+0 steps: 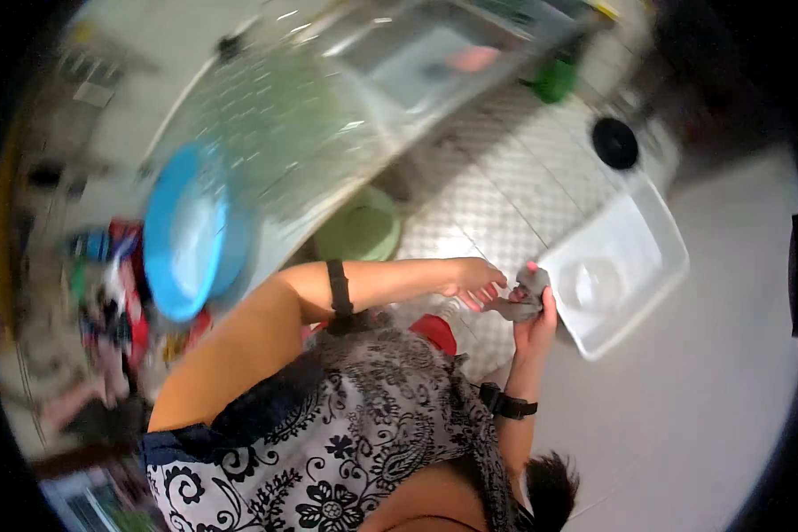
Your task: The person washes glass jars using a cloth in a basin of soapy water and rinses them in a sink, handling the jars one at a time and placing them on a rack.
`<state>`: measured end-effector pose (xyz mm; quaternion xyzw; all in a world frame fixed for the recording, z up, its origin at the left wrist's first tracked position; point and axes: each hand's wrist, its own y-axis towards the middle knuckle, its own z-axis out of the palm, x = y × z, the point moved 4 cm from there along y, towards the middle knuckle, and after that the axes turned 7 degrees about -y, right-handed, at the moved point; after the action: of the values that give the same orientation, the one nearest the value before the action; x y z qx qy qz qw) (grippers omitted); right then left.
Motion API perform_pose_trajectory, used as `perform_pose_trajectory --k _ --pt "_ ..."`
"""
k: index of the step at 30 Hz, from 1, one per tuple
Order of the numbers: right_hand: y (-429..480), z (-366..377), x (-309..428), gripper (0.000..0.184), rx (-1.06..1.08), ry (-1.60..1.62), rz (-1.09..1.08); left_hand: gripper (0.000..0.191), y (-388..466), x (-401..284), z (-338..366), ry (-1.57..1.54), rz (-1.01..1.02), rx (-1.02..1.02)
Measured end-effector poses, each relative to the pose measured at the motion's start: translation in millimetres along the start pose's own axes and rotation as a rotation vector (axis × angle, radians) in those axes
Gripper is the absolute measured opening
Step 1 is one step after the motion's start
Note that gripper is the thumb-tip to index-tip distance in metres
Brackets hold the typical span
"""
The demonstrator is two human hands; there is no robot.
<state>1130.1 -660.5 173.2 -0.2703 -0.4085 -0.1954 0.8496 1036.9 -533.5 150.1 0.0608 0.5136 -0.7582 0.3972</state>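
My right hand (pixel 536 322) is closed around a small, crumpled grey-brown item (pixel 532 289), possibly cloth; blur hides exactly what it is. My left hand (pixel 475 282) is just left of it, palm turned partly towards it, fingers spread and curved. A strip of the grey item reaches my left fingertips, but whether they grip it is unclear. Beside my right hand stands a white plastic tub (pixel 671 259) with a pale round thing (pixel 590 284) in it, perhaps a bowl. A red object (pixel 435 332) shows below my left hand, partly hidden by my patterned top.
A blue basin (pixel 156 246) stands at the left beside a blurred counter (pixel 272 133). Beyond is a metal sink (pixel 372 93). A light green basin (pixel 366 229) sits below the counter's edge. A black round object (pixel 615 143) and a green object (pixel 555 81) lie further off.
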Motion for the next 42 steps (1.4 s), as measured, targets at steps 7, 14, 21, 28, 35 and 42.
perform_pose_trajectory --k 7,14,21,28,35,42 --pt "-51 133 -88 0.050 0.308 -0.040 0.103 0.041 -153 82 -44 -0.578 0.411 0.056" --pt "-71 562 -320 0.044 0.704 0.056 0.371 0.020 -504 229 -406 -0.519 0.730 -0.546" --pt "-30 798 -547 0.031 0.669 -0.318 0.589 0.026 -571 407 -784 -0.056 0.109 -1.152" --pt "46 883 -686 0.026 0.497 -1.087 0.199 0.027 -569 440 -918 0.451 0.153 -0.711" --pt "40 923 -728 0.024 0.779 -1.446 -0.574 0.022 -634 448 -875 -0.573 0.573 -0.676" --pt "14 937 -745 0.017 0.738 -1.534 -0.704 0.033 -638 452 -838 -0.923 0.760 -0.688"
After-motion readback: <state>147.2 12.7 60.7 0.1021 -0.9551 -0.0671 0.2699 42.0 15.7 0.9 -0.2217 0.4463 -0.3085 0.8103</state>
